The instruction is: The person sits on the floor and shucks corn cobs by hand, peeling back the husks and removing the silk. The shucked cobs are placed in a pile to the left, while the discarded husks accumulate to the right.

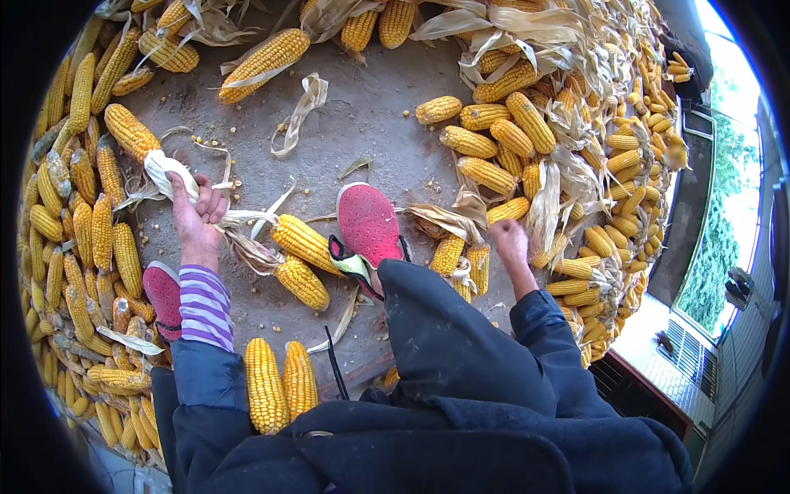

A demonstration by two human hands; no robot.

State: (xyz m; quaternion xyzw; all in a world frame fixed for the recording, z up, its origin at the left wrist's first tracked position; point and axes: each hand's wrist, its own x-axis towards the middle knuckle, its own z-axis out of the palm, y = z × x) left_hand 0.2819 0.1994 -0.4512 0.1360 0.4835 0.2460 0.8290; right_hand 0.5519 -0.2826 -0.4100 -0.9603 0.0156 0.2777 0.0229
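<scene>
My left hand (pixel 200 210) is closed around the pulled-back pale husks (pixel 166 170) of a yellow corn ear (pixel 128 131), which points up and left. More husk trails from that hand to the right, towards two other ears, one upper (pixel 303 239) and one lower (pixel 301 282), lying on the ground. My right hand (pixel 511 242) is curled beside a short ear (pixel 508 210) at the edge of the right-hand pile. Its fingertips are hidden, so I cannot see whether it grips anything. Below it lie several ears with dry husks (pixel 447 254).
Corn ears are heaped on the left (pixel 80 247) and in a tall pile on the right (pixel 617 204). Husked ears (pixel 265 55) lie ahead on the dusty concrete floor (pixel 247 136). My red shoes (pixel 368 222) stand among loose kernels. Two ears (pixel 266 386) rest close to my body.
</scene>
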